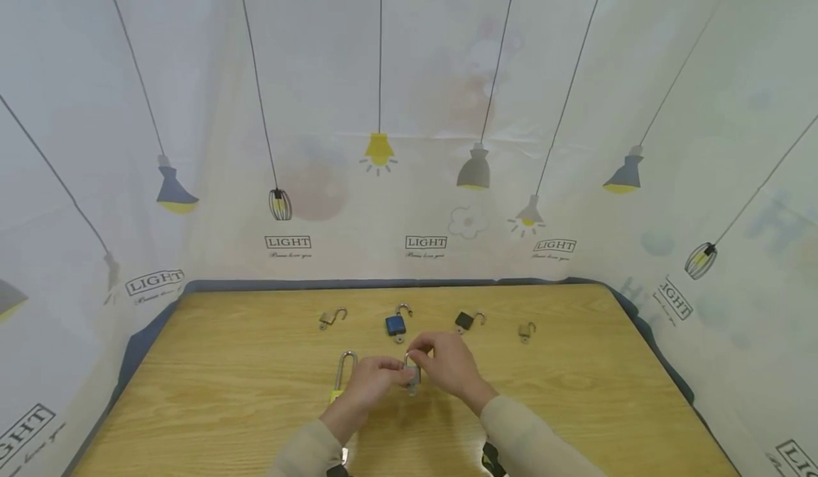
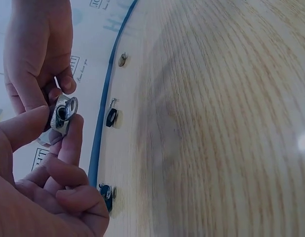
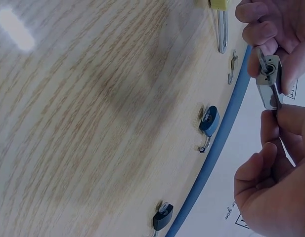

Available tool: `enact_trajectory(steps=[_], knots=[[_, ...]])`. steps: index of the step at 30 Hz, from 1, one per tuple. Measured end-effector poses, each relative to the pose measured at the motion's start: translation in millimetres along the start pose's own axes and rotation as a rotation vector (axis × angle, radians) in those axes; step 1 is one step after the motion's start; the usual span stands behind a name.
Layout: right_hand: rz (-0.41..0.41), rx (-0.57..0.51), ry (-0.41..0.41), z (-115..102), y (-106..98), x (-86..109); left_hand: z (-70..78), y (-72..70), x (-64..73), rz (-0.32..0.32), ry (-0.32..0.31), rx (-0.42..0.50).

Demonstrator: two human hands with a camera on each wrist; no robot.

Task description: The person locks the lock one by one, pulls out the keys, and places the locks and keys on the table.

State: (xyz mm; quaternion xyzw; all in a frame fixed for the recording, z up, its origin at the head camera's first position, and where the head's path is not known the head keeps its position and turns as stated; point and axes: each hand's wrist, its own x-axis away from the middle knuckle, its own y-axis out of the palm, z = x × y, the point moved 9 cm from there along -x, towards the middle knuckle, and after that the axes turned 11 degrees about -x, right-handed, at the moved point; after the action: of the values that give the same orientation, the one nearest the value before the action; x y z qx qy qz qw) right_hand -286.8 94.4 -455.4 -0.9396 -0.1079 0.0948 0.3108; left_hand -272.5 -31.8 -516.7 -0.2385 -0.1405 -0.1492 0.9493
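A small silver padlock [image 1: 412, 375] is held up over the table between both hands, with a key [image 3: 261, 60] standing in the keyhole at its bottom. My left hand [image 1: 371, 383] pinches the lock body between thumb and fingers. From the other side, the thumb and forefinger of my right hand [image 1: 449, 365] pinch the shackle end, and its fingertips cover part of the shackle. Right beside the left hand lies a yellow padlock [image 1: 336, 395] with a long shackle, partly hidden behind that hand.
Along the far part of the wooden table [image 1: 243, 363] lie a brass padlock [image 1: 328, 318], a blue padlock [image 1: 395, 325], a black padlock [image 1: 464, 321] and a smaller brass padlock [image 1: 525, 332]. Keys sit in the blue and black ones, whose shackles stand open. A lamp-print curtain [image 1: 358, 250] surrounds the table.
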Motion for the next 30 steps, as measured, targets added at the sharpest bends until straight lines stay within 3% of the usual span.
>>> enact_trajectory(steps=[11, 19, 22, 26, 30], knots=[[-0.018, -0.110, 0.040, 9, 1, 3.3, -1.7, -0.8, 2.4, 0.007, 0.002, -0.005], [0.002, -0.178, 0.070, 26, -3, 13.7, 1.3, -5.5, 2.4, 0.036, 0.039, -0.028], [-0.079, -0.232, 0.118, 35, 4, 20.3, 0.1, -7.8, 2.5, 0.039, 0.036, -0.040], [-0.236, -0.302, 0.135, 40, 21, 29.7, 0.3, -9.7, 3.8, 0.028, 0.034, -0.047], [-0.329, -0.425, 0.139, 40, 37, 36.2, 2.8, -11.0, 5.1, 0.018, 0.044, -0.044]])
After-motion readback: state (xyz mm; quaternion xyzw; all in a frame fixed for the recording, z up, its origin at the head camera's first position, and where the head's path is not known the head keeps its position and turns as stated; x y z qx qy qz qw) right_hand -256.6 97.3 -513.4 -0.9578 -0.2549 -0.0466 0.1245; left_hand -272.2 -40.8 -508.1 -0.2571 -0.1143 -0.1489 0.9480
